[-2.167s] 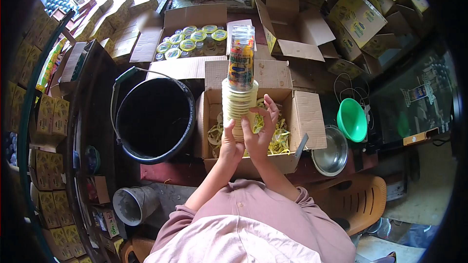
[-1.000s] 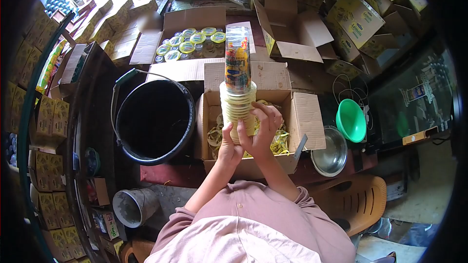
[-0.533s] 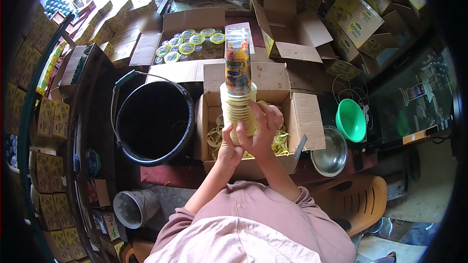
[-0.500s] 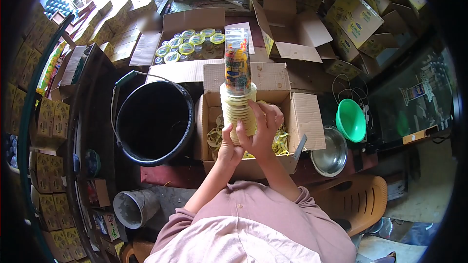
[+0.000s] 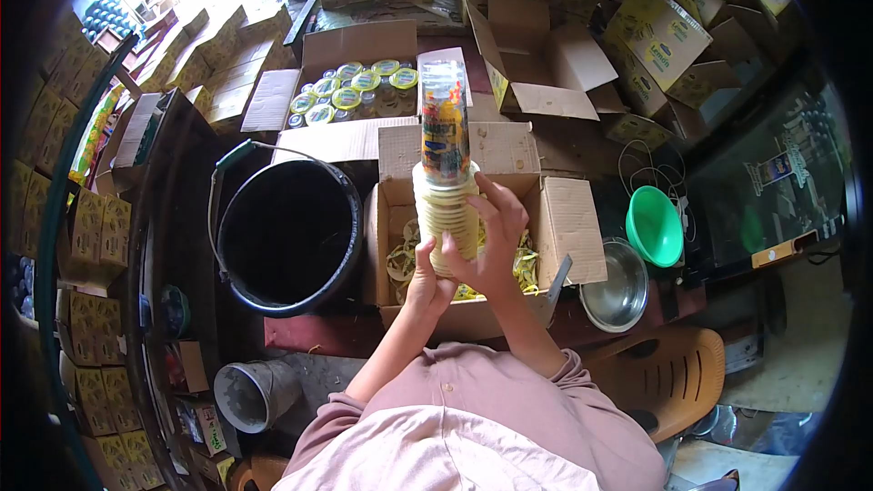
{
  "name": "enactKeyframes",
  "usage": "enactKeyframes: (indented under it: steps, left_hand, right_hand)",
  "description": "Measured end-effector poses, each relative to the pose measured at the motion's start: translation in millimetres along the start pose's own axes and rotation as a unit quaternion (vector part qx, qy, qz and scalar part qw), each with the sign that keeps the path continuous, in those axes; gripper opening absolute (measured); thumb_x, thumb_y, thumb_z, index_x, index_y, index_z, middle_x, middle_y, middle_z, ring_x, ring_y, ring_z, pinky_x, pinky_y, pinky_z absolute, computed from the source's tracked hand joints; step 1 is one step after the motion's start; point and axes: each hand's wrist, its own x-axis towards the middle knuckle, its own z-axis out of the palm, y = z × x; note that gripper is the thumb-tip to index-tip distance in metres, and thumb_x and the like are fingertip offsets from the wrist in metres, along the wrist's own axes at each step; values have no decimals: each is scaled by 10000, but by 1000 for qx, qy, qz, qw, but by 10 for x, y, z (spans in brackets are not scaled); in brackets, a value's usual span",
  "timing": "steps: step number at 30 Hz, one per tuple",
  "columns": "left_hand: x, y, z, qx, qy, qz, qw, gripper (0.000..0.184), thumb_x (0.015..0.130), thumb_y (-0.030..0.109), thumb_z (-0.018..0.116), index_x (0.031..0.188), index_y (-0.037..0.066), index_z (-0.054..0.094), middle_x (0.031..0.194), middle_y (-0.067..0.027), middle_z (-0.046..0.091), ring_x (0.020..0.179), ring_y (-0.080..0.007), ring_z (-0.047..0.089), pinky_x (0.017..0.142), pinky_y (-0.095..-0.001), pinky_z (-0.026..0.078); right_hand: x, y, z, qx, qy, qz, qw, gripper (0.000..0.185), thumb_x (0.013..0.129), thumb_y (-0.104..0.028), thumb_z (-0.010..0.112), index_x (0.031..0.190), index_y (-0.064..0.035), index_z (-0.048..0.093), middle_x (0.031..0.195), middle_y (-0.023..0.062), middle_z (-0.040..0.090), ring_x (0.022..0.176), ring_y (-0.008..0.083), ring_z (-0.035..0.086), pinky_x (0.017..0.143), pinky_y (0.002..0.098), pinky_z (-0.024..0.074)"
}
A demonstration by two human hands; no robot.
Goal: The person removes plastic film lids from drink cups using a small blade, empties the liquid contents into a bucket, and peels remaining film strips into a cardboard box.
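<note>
A tall stack of cups (image 5: 446, 211) with pale yellow rims stands out from my hands, its far end clear plastic with a colourful print (image 5: 445, 132). My left hand (image 5: 426, 284) is wrapped round the near end of the stack, thumb on top. My right hand (image 5: 492, 235) holds its right side, with the fingertips against the rims. Both hands are over an open cardboard box (image 5: 571, 223), in which yellow-green strips (image 5: 525, 265) lie. The palm side of my left hand is partly hidden.
A black bucket (image 5: 348, 259) stands left of the box. On the right are a green bowl (image 5: 656, 227) and a metal bowl (image 5: 616, 286). Beyond lie a carton of yellow-lidded cups (image 5: 364, 82) and an open carton (image 5: 573, 59). A grey bucket (image 5: 259, 395) is lower left.
The fingers of my right hand have shifted along the rims of the stack. The stack sits slightly lower in view, and its far end has tipped a little. Both hands keep their hold.
</note>
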Motion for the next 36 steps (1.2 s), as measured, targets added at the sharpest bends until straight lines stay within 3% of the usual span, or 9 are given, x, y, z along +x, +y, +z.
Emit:
enactKeyframes:
  steps: [3,5,6,11,13,19,23,29,36]
  left_hand:
    - [19,43,14,83,21,29,996,648,790,276,632,1323,64,331,1277,-81,454,1179,-197,441,1019,-354,327]
    - [81,83,-13,210,-87,155,961,620,736,177,703,1254,17,403,1174,-94,531,1076,-186,526,945,-338,408]
    - [117,107,-75,337,-27,193,921,586,681,68,742,1183,-16,452,1087,-93,576,980,-169,573,859,-309,466]
    - [208,289,108,480,-67,200,852,522,709,50,725,1150,-26,457,1109,-111,546,1024,-159,542,895,-303,437]
    - [258,405,47,512,-44,208,832,569,770,61,669,1245,12,360,1241,-133,449,1187,-204,426,1003,-341,338]
    - [-110,1114,164,490,-4,336,804,608,750,159,696,1240,14,368,1187,-141,482,1079,-231,514,907,-337,418]
    - [-333,1514,-117,615,151,462,621,582,761,197,687,1220,9,383,1113,-133,509,1011,-214,531,865,-315,430]
    - [-489,1733,-604,595,284,390,642,450,817,172,615,1188,18,413,1060,-106,501,933,-170,519,801,-274,428]
    - [-370,1752,-553,599,276,382,647,367,814,147,599,1122,16,448,951,-86,531,853,-158,542,771,-267,437]
  right_hand:
    - [124,13,-82,219,8,124,968,637,649,-184,715,1189,-22,418,1147,143,501,1072,244,478,901,388,371]
    - [199,69,-139,282,25,172,943,683,612,-162,780,1171,-11,419,1070,146,532,1004,228,537,860,362,425]
    - [138,217,-174,314,-34,228,921,666,624,-159,793,1159,-4,428,1037,119,549,916,199,579,838,322,454]
    - [-79,734,-115,441,46,370,817,527,673,-146,741,1111,-15,481,1041,64,532,953,156,524,869,298,409]
    - [23,1069,-92,349,117,398,841,595,667,-184,750,1154,-13,453,1057,77,520,974,163,505,898,301,387]
    - [1032,2076,434,115,227,176,951,741,572,-142,832,1168,20,422,1115,140,514,1029,224,518,907,347,421]
    - [1302,2682,1076,35,162,158,973,724,510,-178,857,1098,-1,474,1039,145,539,956,273,547,866,366,437]
    - [1160,3118,1683,-33,14,232,972,632,492,-175,805,1029,-38,502,935,161,595,893,322,586,778,377,466]
    - [934,3438,1832,-87,-91,256,959,625,476,-231,785,1021,-85,518,1009,139,574,965,296,564,831,371,460]
